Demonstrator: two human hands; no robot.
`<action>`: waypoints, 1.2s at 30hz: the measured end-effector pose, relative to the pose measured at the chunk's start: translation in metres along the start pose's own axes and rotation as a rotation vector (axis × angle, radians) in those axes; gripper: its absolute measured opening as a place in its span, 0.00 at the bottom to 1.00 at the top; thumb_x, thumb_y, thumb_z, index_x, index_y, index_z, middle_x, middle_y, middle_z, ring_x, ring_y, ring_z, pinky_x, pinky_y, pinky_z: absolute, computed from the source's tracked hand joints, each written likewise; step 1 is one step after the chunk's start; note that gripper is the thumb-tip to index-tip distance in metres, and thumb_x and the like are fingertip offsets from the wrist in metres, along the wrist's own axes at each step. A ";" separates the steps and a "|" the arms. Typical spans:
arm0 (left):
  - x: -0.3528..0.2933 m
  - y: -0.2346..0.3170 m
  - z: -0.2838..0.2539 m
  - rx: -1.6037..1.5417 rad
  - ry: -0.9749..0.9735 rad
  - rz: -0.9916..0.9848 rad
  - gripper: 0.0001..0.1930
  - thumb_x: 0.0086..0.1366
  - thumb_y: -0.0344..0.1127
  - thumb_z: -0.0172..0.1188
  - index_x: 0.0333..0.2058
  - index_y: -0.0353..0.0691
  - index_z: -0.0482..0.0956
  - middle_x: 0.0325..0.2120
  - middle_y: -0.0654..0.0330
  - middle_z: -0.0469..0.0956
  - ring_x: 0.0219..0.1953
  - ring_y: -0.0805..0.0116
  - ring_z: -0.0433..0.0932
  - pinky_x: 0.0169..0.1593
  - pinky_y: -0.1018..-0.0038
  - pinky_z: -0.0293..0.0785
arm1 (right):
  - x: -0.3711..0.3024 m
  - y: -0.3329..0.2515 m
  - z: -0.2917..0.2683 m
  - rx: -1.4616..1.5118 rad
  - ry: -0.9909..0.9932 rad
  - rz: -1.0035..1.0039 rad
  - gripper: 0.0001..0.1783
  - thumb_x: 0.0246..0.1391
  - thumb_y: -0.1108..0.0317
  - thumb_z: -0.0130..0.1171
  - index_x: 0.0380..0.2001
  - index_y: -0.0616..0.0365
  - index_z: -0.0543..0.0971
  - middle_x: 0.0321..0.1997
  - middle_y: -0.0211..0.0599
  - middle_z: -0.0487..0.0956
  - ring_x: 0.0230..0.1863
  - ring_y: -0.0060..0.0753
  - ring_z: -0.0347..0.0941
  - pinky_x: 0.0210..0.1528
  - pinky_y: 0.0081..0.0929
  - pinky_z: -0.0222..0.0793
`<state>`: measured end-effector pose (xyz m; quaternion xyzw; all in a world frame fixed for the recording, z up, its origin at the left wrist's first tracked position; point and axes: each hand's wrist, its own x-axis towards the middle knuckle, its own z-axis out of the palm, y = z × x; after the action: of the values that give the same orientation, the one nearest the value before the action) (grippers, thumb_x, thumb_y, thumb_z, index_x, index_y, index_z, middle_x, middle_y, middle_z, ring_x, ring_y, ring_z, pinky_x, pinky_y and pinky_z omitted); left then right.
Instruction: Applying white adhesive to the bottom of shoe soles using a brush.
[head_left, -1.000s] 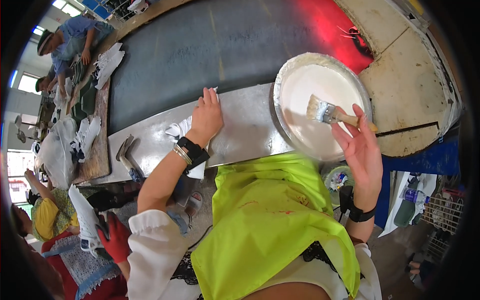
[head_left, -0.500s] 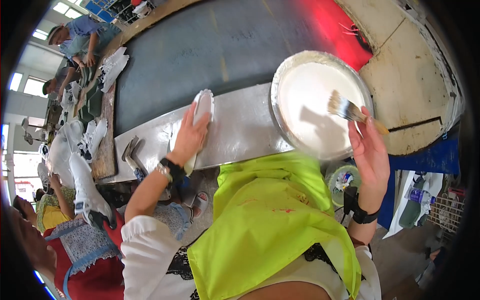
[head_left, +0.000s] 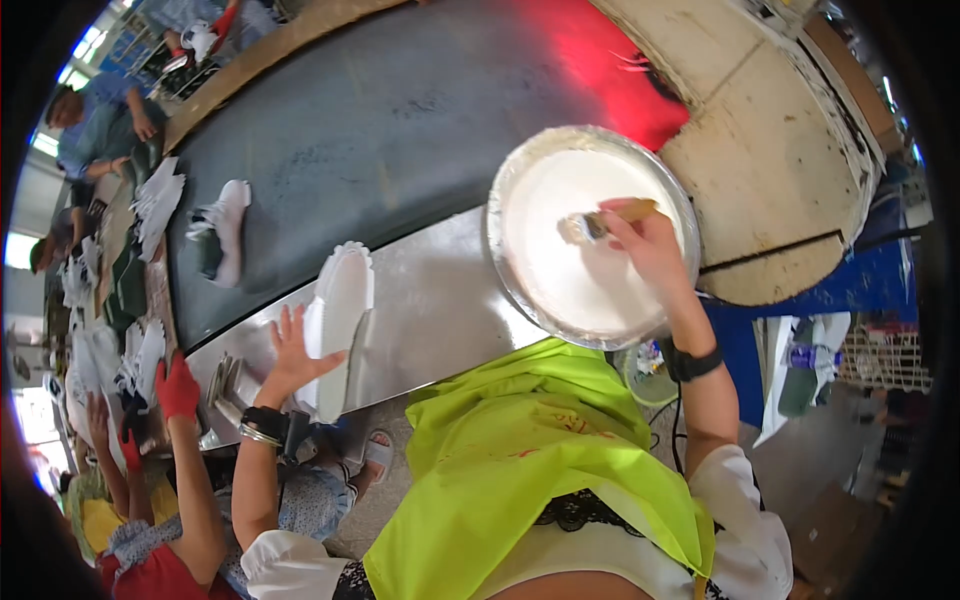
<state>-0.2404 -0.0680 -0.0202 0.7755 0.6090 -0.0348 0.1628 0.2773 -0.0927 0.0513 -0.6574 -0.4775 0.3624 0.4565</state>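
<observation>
My left hand (head_left: 292, 355) has its fingers spread beside a pale shoe sole (head_left: 343, 300) with a scalloped edge; its thumb reaches over the sole, and contact there is unclear. The sole lies on the metal strip along the near side of the table. My right hand (head_left: 650, 245) grips a paintbrush (head_left: 592, 228) by its wooden handle. The bristles point left, low over or in the white liquid (head_left: 560, 290) inside a round metal basin (head_left: 499, 255); which of the two is hard to tell.
A white-and-dark shoe (head_left: 228, 235) stands on the dark conveyor belt (head_left: 400, 130), which glows red at its far right. At the left, a co-worker's red-gloved hand (head_left: 178, 390) is near a metal tool (head_left: 228, 378) and several white shoes. A bin (head_left: 648, 375) sits below the basin.
My left hand has come off the sole and spread its fingers. My right hand has moved in over the basin, lowering the brush. A shoe now stands on the belt; a red-gloved hand has reached in.
</observation>
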 end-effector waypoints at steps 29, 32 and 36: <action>-0.055 0.205 0.012 -1.603 -0.056 -0.175 0.39 0.55 0.30 0.65 0.65 0.38 0.56 0.54 0.57 0.70 0.54 0.67 0.70 0.55 0.70 0.69 | -0.037 -0.077 0.087 0.491 -0.239 -0.156 0.13 0.61 0.67 0.54 0.42 0.67 0.76 0.39 0.36 0.79 0.38 0.22 0.76 0.41 0.21 0.75; -0.056 0.207 0.027 -1.475 0.050 -0.016 0.40 0.55 0.31 0.66 0.64 0.37 0.55 0.54 0.57 0.68 0.54 0.67 0.68 0.55 0.70 0.68 | -0.037 -0.077 0.108 0.489 -0.334 -0.038 0.13 0.61 0.67 0.55 0.42 0.67 0.76 0.36 0.36 0.79 0.37 0.21 0.76 0.40 0.21 0.74; -0.060 0.211 0.022 -1.466 0.054 0.022 0.40 0.54 0.32 0.67 0.63 0.37 0.56 0.53 0.57 0.68 0.54 0.67 0.68 0.55 0.70 0.68 | -0.004 -0.066 0.119 0.425 -0.161 -0.137 0.14 0.59 0.65 0.56 0.40 0.67 0.77 0.34 0.39 0.81 0.32 0.26 0.76 0.36 0.23 0.73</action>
<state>-0.0508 -0.1739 0.0189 0.4741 0.4719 0.4024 0.6250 0.1483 -0.0580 0.0758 -0.4817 -0.4689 0.4740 0.5687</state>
